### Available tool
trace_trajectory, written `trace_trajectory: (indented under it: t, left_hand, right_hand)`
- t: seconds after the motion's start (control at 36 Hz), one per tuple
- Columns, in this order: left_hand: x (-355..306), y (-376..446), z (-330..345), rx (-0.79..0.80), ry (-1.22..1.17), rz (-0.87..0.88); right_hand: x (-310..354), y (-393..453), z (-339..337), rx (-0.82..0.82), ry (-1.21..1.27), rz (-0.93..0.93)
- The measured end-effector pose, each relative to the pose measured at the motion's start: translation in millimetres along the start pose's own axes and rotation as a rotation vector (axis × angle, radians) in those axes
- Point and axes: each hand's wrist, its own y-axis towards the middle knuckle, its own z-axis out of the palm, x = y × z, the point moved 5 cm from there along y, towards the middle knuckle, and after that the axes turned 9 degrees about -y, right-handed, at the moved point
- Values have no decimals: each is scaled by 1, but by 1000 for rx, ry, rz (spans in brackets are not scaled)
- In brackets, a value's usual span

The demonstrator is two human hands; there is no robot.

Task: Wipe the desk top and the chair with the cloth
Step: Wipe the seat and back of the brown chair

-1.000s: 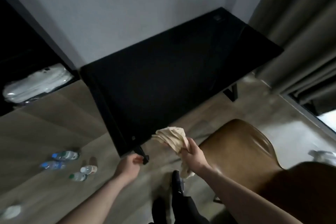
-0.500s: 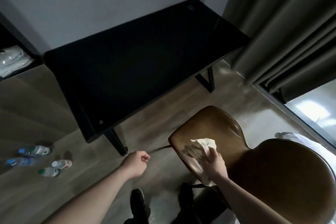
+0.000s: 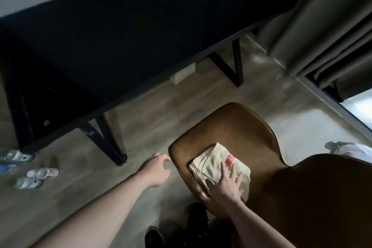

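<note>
With the right hand pressing flat on the folded cloth and the left hand hovering loosely open, the unheld brown chair is risking sliding away.

A folded cloth lies on the chair seat; the desk stands beyond, with bottles on the floor far left.

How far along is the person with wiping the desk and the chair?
Done: nothing can be confirmed; the black desk top is too dark to show whether it was wiped. In hand: the right hand presses the cream cloth flat on the brown chair seat, near its front edge. The left hand hangs free beside the seat. Left: most of the seat and the chair back.
</note>
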Motion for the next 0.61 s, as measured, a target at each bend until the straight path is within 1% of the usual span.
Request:
trace_trajectory:
  t: [0.03, 0.08, 0.17, 0.22, 0.28, 0.33, 0.39, 0.44, 0.56, 0.61]
  left_hand:
    - [-1, 13, 5, -13, -6, 7]
    - [2, 40, 15, -52, -38, 14]
    - [16, 75, 35, -126, -160, -21]
    - [30, 95, 51, -161, -293, -71]
    - [42, 114, 68, -174, -452, -113]
    - [51, 130, 84, -172, -632, -128]
    - [57, 143, 95, -170, -778, -115]
    - [58, 151, 103, -177, -899, -98]
    - [66, 158, 114, -277, -1189, -83]
    - [66, 156, 116, -285, -1267, -71]
  right_hand:
    - [-5, 12, 11, -20, -15, 10]
    - [-11, 32, 26, -47, 55, 79]
    - [-17, 59, 48, -109, 116, 128]
    - [-19, 70, 63, -148, 103, 148]
    - [-18, 74, 76, -245, 103, 179]
    - [-16, 71, 83, -354, 95, 210]
    - [-16, 78, 89, -416, 96, 226]
    - [-17, 86, 91, -412, 72, 228]
    - [-14, 93, 88, -450, 55, 186]
    - [-14, 97, 84, -450, 20, 153]
